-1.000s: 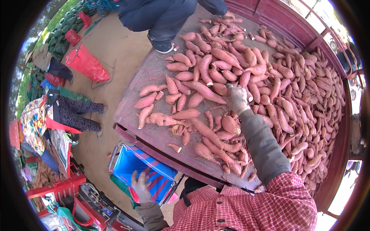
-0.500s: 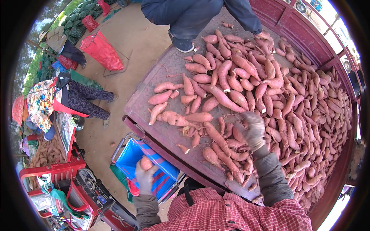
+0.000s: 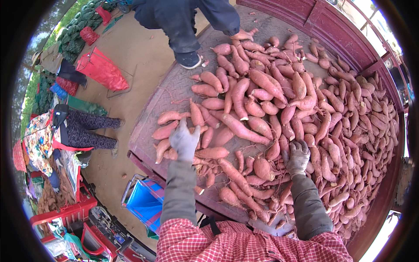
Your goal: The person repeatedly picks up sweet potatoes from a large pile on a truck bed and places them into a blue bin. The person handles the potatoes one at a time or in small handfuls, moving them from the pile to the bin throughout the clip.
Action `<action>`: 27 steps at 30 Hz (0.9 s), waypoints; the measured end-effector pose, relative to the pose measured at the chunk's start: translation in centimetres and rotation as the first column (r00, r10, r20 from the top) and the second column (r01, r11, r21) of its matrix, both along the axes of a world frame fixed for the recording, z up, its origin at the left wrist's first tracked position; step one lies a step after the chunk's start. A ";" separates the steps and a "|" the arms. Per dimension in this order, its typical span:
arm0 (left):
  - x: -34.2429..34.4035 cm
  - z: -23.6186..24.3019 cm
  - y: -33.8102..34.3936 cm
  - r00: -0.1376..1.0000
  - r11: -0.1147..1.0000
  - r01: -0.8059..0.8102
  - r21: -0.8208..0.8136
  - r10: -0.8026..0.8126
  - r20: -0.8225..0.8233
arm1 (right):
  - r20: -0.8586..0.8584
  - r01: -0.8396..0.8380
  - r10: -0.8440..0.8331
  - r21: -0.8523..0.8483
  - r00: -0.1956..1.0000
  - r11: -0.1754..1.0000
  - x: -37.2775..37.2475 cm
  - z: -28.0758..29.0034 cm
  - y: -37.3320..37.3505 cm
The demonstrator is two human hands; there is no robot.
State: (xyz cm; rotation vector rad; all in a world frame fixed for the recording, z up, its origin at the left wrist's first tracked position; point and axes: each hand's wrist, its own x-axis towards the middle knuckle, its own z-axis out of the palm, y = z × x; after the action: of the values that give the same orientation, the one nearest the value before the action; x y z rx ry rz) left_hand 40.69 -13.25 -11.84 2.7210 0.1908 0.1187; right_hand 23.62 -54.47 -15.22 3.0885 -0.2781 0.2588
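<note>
Many pink sweet potatoes (image 3: 272,86) lie heaped and scattered on the patterned metal truck bed (image 3: 150,100). My left hand (image 3: 184,141), in a pale glove, reaches over the loose potatoes at the bed's left, fingers apart and touching or just above them. Farther right, my right hand (image 3: 298,158), in a darker grey glove, has its fingers curled over a sweet potato at the heap's edge. An open blue bag with red stripes (image 3: 142,198) sits in a metal frame below the bed's front edge, partly behind my left arm.
A co-worker in dark trousers (image 3: 177,30) crouches at the back edge, reaching into potatoes. A red side wall (image 3: 310,22) bounds the bed. At left are a bent person in floral clothing (image 3: 41,144), a red sack on a stand (image 3: 100,70), filled green sacks (image 3: 70,39) and a red vehicle (image 3: 61,214).
My left hand, earlier holding a potato at the blue bag, has risen onto the bed without that potato. My right hand has moved right and slightly down. The co-worker's reaching hand has shifted left.
</note>
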 end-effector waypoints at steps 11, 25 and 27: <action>4.2 4.3 -5.5 0.995 0.372 -0.061 -0.926 -0.046 -0.084 | -0.079 0.041 -0.041 0.000 0.996 0.999 -0.5 -0.9 -1.4; 9.1 2.0 -15.3 0.785 0.609 0.341 -0.717 -0.604 -0.139 | -0.062 0.009 -0.007 0.030 0.998 1.000 0.2 0.1 -0.7; 6.5 0.8 -14.1 0.848 0.276 0.084 -0.957 -0.525 -0.077 | -0.058 0.003 -0.002 0.015 0.998 1.000 0.2 -0.1 -0.7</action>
State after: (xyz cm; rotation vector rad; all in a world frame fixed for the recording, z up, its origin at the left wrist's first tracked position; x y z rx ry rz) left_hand 47.22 -27.35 -11.03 1.4690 -0.1662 -0.5217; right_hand 23.80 -55.19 -15.32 3.1044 -0.2832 0.1671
